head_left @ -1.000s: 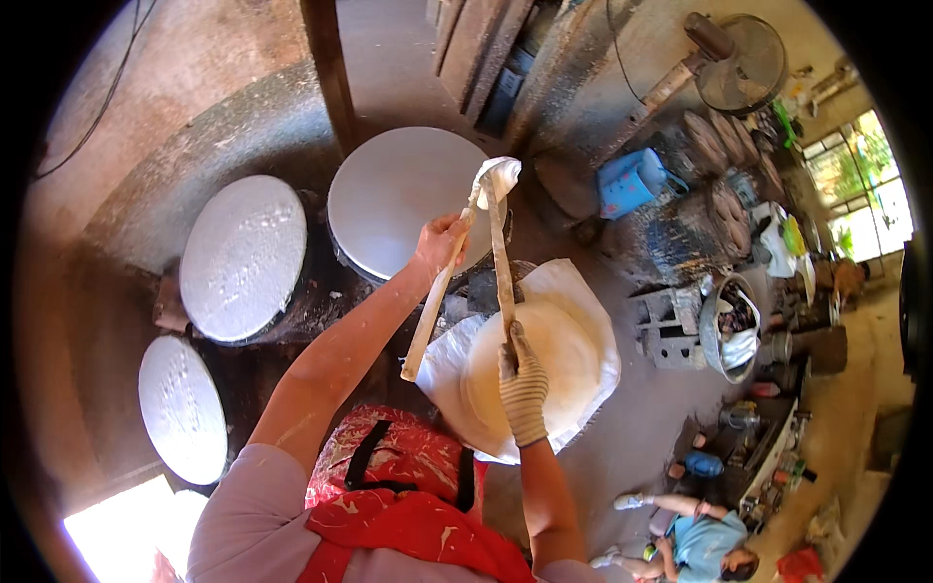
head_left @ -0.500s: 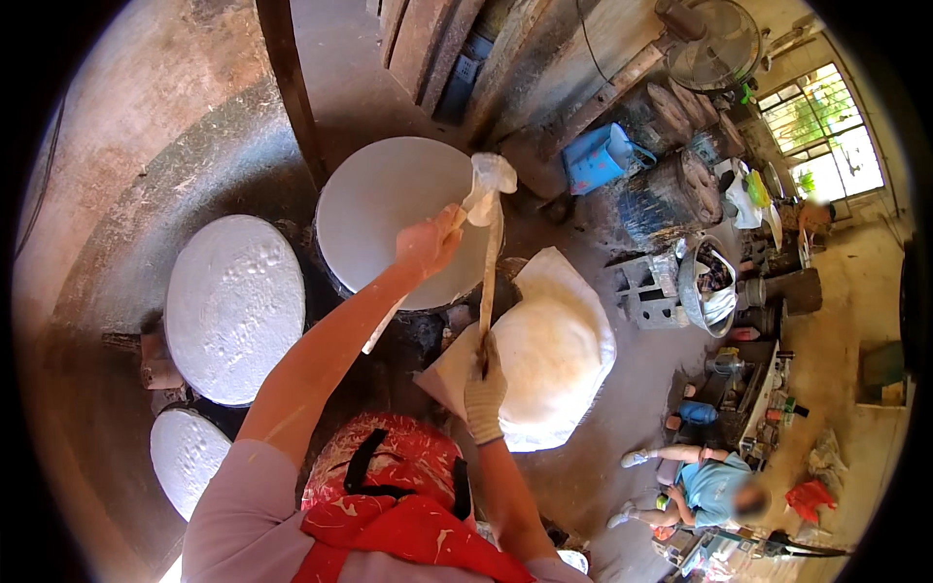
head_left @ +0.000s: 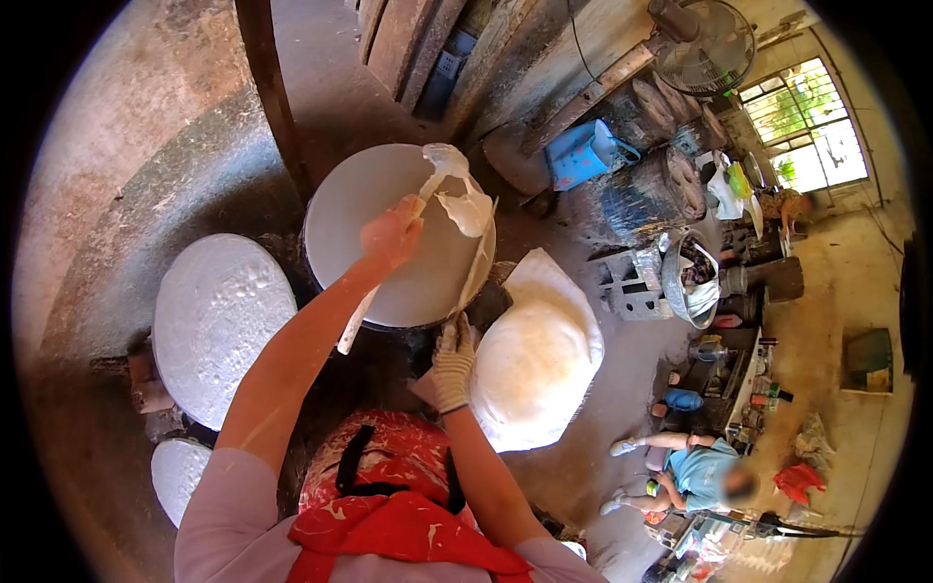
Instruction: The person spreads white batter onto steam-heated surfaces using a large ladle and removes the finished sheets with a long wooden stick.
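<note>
A rough, soiled concrete floor (head_left: 622,428) is observed. Standing on it are a blue plastic container (head_left: 581,154), grey concrete blocks (head_left: 630,284), a metal basin (head_left: 688,280) and a pedestal fan (head_left: 708,44).

Head camera looks steeply down, close overhead

A rough workshop for making food: round white steaming tops (head_left: 216,321) sit beside a fan (head_left: 714,44), buckets (head_left: 583,154) and dusty floor.

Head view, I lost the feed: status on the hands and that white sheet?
Left hand and gloved right hand each grip a stick. Thin white sheet draped between them, above the round steamer top. Nothing blocking.
</note>
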{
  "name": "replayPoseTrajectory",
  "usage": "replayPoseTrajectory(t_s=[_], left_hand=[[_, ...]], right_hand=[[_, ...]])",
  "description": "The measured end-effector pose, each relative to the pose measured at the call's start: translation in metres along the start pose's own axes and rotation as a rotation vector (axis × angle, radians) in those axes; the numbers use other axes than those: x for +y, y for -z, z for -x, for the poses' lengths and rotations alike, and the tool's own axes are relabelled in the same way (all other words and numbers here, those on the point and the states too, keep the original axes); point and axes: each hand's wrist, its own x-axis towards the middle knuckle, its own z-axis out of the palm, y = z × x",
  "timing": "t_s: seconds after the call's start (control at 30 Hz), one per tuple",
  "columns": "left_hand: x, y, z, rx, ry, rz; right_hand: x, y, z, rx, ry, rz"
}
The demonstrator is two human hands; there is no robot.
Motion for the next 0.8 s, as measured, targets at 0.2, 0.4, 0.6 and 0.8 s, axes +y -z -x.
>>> replayPoseTrajectory(t_s=[0.2,0.4,0.6,0.8], left_hand=[[-0.008,0.012,0.003,-0.037,0.181,0.033],[-0.036,0.02,0.011,0.087,0.192,0.091],[-0.034,0.023,0.015,0.062,0.279,0.105],[-0.041,0.021,0.023,0.143,0.305,0.117]], right_hand=[[-0.02,-0.061,-0.066,-0.062,-0.124,-0.364],[0.022,-0.04,-0.044,0.088,-0.235,-0.642],[0.003,-0.066,-0.063,-0.18,-0.392,-0.622],[-0.014,-0.096,-0.075,-0.075,0.086,-0.187]])
